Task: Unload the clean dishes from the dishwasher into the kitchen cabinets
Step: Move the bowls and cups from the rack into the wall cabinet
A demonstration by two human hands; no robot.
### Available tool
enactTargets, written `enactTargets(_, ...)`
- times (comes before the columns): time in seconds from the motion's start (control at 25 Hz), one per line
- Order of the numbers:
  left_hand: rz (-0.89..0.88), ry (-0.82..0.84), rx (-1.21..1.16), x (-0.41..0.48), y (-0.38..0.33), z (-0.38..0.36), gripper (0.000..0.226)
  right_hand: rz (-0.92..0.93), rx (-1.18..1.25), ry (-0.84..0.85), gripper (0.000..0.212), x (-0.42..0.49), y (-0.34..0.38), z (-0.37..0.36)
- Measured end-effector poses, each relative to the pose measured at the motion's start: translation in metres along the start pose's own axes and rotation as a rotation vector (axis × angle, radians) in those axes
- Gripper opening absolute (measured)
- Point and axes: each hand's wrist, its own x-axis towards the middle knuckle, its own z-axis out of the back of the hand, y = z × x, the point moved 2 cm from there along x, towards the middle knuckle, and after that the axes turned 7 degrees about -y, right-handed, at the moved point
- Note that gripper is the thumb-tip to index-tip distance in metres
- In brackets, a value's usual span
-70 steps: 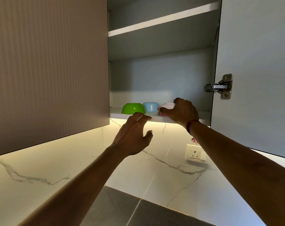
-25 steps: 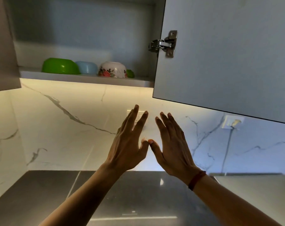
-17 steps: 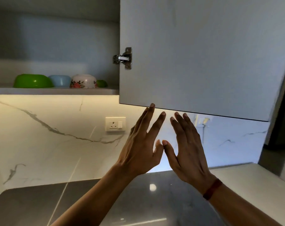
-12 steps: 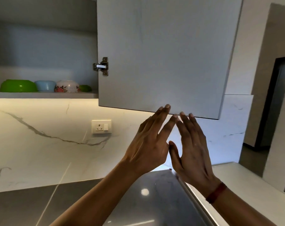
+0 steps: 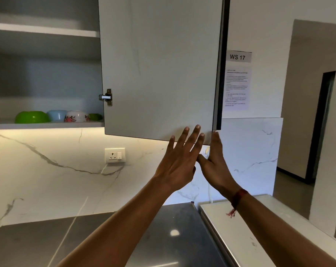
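by the open cabinet door [image 5: 159, 64], left hand [image 5: 177, 164] and right hand [image 5: 215, 162] show straight fingers [image 5: 192, 136], grasping nothing.

A kitchen: wall cabinet [image 5: 159, 64], bowls [image 5: 76, 116] on shelf, marble backsplash [image 5: 47, 170], countertop [image 5: 28, 245].

Left hand [image 5: 179, 162] and right hand [image 5: 214, 160] outstretched at lower corner of cabinet door [image 5: 159, 64], bowls [image 5: 32, 117] on shelf [image 5: 47, 125] at left
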Motion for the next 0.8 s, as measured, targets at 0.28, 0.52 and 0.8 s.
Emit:
enactTargets(0.28,-0.236,0.000,0.207,0.025,0.015,0.003,0.100,-0.019,0.162,0.022,0.078,-0.001,-0.001,0.000)
enactTargets(0.52,-0.320,-0.124,0.213,0.023,0.016,0.024,0.091,0.099,0.188,-0.181,0.051,-0.027,0.008,0.012)
enactTargets(0.8,-0.421,-0.325,0.309,-0.013,0.031,0.080,0.063,0.186,0.339,-0.327,0.029,-0.060,0.044,0.007)
